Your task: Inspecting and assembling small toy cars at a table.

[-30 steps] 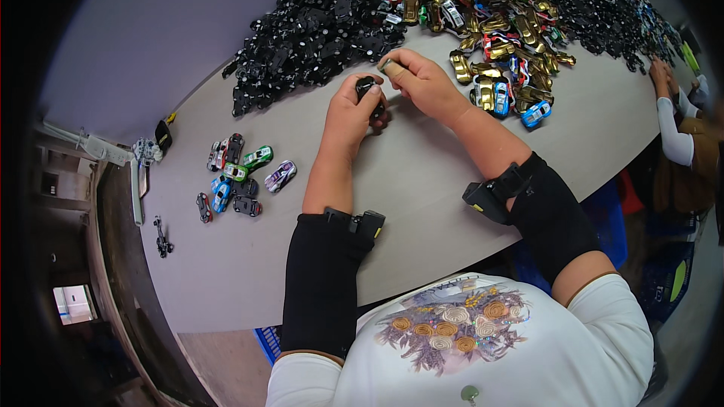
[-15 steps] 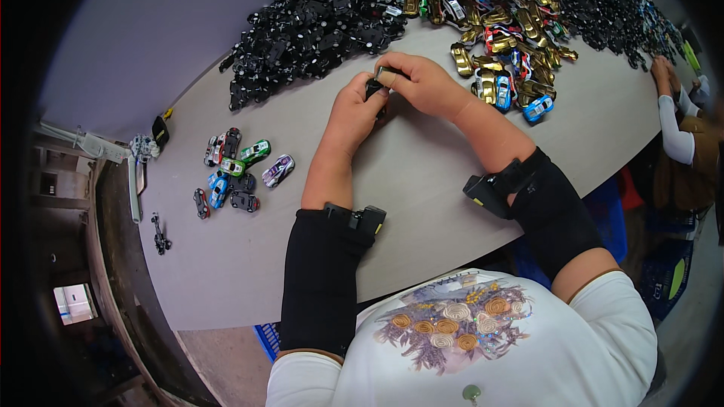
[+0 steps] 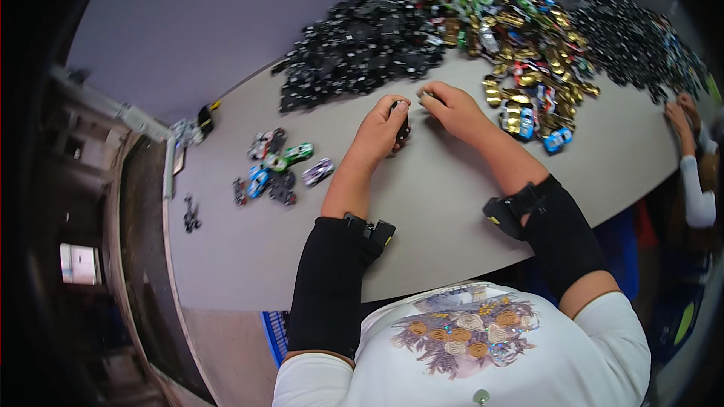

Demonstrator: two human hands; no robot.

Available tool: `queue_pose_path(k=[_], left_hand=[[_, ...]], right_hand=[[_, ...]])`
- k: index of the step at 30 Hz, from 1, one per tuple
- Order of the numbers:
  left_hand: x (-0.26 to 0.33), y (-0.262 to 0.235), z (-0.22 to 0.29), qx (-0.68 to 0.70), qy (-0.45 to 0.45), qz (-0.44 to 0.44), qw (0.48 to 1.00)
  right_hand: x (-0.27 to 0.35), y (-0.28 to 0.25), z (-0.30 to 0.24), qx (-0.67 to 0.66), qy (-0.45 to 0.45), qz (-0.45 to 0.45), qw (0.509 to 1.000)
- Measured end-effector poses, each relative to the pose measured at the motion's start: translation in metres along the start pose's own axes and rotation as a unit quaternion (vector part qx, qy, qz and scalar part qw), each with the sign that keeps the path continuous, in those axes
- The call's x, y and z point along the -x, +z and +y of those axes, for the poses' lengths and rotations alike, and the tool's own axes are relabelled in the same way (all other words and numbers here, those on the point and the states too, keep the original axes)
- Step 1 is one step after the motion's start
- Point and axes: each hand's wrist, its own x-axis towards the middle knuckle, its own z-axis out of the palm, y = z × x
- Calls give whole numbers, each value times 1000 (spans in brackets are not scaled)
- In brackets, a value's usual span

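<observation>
In my left hand [image 3: 378, 130], closed fingers and thumb grip a black toy car part [image 3: 404, 130], mostly hidden by the fingers. A short gap to the right, my right hand [image 3: 451, 109] is closed in a pinch, with a small dark bit at its fingertips that is too blurred to name. Beyond my hands lies a heap of black toy car chassis [image 3: 354, 49]. Next to it, on the right, spreads a pile of colourful and gold toy car bodies [image 3: 528, 68]. A small group of toy cars [image 3: 275, 158] rests on the table left of my left forearm.
The grey table [image 3: 422, 218] curves around in front of me. A second heap of small dark parts [image 3: 633, 41] sits at the far right, near another person's hands [image 3: 682, 113]. A lone black part [image 3: 191, 214] lies near the left edge. A blue crate [image 3: 275, 332] shows below the table.
My hands have come apart; they were together at the black part. The right hand has drawn off to the right. The whole view has shifted, with the scene appearing further right.
</observation>
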Motion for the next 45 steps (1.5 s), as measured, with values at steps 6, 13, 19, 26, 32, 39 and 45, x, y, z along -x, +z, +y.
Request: queue_pose_path(k=[6, 13, 19, 26, 32, 39, 45], left_hand=[[57, -101, 16, -407, 197, 162, 877], [111, -179, 14, -585, 67, 178, 789], [30, -195, 10, -535, 102, 172, 821], [-41, -194, -19, -490, 73, 226, 839], [-44, -197, -11, -369, -9, 233, 900], [-23, -208, -10, -467, 57, 266, 841], [-9, -122, 24, 46, 83, 227, 969]], right_hand=[[17, -9, -36, 185, -86, -119, 972], [-11, -40, -37, 242, -115, 45, 963], [-53, -136, 2, 361, 19, 212, 908], [-76, -119, 19, 511, 110, 83, 849], [-81, -129, 36, 480, 110, 112, 863], [-54, -142, 5, 429, 34, 194, 881], [-35, -77, -43, -184, 58, 40, 980]])
